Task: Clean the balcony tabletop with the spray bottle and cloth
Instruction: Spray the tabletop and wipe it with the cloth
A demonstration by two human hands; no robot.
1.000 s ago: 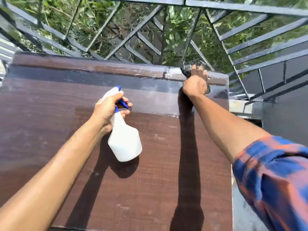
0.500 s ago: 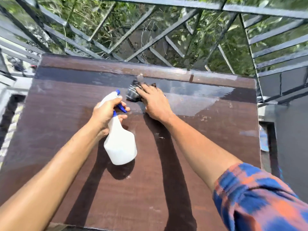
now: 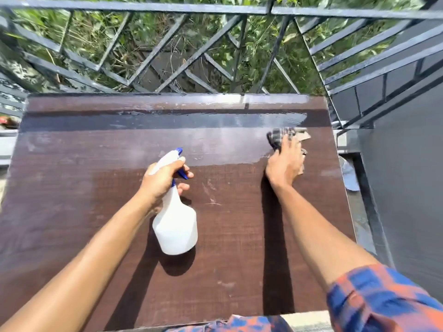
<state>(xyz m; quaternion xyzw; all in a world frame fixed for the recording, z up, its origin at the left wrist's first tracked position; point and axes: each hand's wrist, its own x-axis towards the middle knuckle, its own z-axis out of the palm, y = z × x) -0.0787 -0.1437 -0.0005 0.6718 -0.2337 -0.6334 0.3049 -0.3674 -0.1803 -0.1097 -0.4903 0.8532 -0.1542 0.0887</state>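
- Head view, looking down: the dark brown wood-grain counter [image 3: 239, 259] fills most of the frame, pushed right up against a black metal railing [image 3: 167, 56] with green bushes behind it.
- Progress-wise I'd call it maybe a third done. The far strip of the counter is glossy and wet, catching the sun, and that sheen stops at a pretty clear line about level with the two hands. Everything on the near side of that line looks dry and matte, with a few pale scuffs and specks on it.
- The right hand [image 3: 285, 164] is pressed flat on a crumpled grey checked cloth [image 3: 281, 136], fingers spread over it, near the right edge and right at the wet/dry border. So the grip there is clamped down on the cloth against the counter.
- The left hand [image 3: 163, 180] has its grip wrapped round the neck of a white plastic spray bottle with a blue trigger [image 3: 176, 226]. It's held over the middle of the counter, bottom toward the camera, nozzle pointing away. I can't tell if it's touching the surface.
- Materials: the counter looks like a smooth laminate board with fine grain, so it should wipe easily. The cloth is soft and bunched, probably damp by now. The bottle is translucent, bell-shaped and squat.
- Still to do, I reckon: spray and wipe the whole near half, plus the left side.
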